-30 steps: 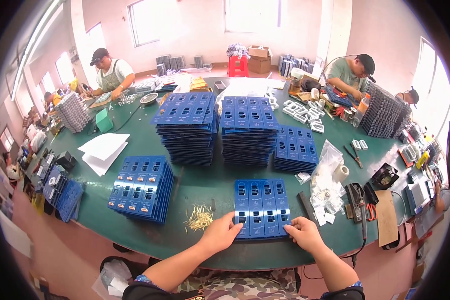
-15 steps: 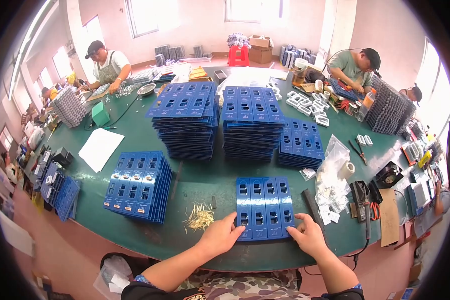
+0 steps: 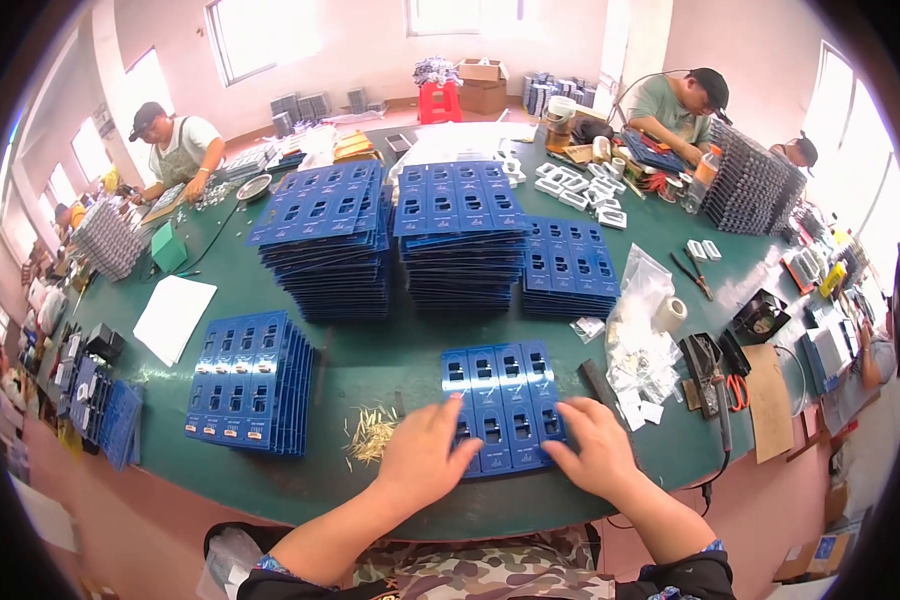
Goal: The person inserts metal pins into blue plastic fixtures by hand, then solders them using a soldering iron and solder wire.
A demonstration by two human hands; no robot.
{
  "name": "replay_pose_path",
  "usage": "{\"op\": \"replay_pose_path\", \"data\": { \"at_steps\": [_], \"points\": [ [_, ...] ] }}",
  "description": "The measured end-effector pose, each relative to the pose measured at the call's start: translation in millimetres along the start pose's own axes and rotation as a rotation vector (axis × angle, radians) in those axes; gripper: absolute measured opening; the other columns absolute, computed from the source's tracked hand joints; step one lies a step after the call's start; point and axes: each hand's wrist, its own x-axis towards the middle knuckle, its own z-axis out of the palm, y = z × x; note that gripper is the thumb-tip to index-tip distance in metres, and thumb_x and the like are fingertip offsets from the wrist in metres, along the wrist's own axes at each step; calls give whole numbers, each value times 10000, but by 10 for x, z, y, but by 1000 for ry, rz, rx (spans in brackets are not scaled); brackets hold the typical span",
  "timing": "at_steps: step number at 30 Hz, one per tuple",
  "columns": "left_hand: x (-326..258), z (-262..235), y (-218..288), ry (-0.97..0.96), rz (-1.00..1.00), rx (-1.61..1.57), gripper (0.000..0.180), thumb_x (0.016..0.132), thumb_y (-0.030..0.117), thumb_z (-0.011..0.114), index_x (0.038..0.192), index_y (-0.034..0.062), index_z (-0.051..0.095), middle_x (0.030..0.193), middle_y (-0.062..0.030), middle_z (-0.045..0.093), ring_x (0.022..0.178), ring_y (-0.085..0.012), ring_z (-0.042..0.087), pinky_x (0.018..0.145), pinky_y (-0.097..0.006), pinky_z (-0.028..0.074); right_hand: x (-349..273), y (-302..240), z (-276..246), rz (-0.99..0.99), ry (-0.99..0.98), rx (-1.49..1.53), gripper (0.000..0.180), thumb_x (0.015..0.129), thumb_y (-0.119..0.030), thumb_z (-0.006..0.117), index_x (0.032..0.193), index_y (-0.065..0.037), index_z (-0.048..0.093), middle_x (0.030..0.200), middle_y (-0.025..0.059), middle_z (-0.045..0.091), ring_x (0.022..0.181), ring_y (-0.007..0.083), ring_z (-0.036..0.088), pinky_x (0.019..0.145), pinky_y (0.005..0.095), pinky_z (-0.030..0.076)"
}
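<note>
Meanwhile, we press both hands, left [image 3: 425,455] and right [image 3: 595,452], fingers spread flat and grasping nothing, on the blue card sheet [image 3: 502,400] beneath them on the green tabletop [image 3: 390,350]; a careless shove could skew it.

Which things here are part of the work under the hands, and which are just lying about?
In hand:
- blue card sheet, flat on the green table
- left hand and right hand, both resting on it
- stacks of like blue sheets

Lying about:
- tape roll
- clear bag
- white paper
- pliers
</note>
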Motion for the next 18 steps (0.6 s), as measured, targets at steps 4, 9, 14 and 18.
{"op": "replay_pose_path", "data": {
  "at_steps": [4,9,14,18],
  "points": [
    [136,195,98,-178,170,163,814,859,545,630,1456,52,379,1495,-243,326,1390,-445,306,1130,-583,239,92,-10,162,-147,-206,-88,642,824,-443,702,1325,-68,557,1421,252,424,1328,416,411,1067,472,382],
    [161,301,25,-338,116,185,826,870,627,553,1491,121,352,1559,-225,213,1455,-437,148,1145,-623,143,26,26,224,-99,-279,-97,658,857,-524,629,1360,-109,540,1474,242,369,1389,422,328,1105,532,311],
    [166,315,9,-330,120,185,818,875,620,551,1486,111,358,1556,-230,213,1455,-441,141,1142,-627,144,-8,49,286,-107,-250,-105,672,863,-526,623,1373,-100,523,1485,252,347,1387,435,324,1114,527,296],
    [92,259,4,-251,86,163,837,858,615,576,1467,78,376,1536,-248,229,1444,-447,157,1140,-628,127,-38,63,272,-87,-159,13,676,854,-498,651,1366,-76,523,1476,274,345,1372,449,336,1113,515,300]
  ]
}}
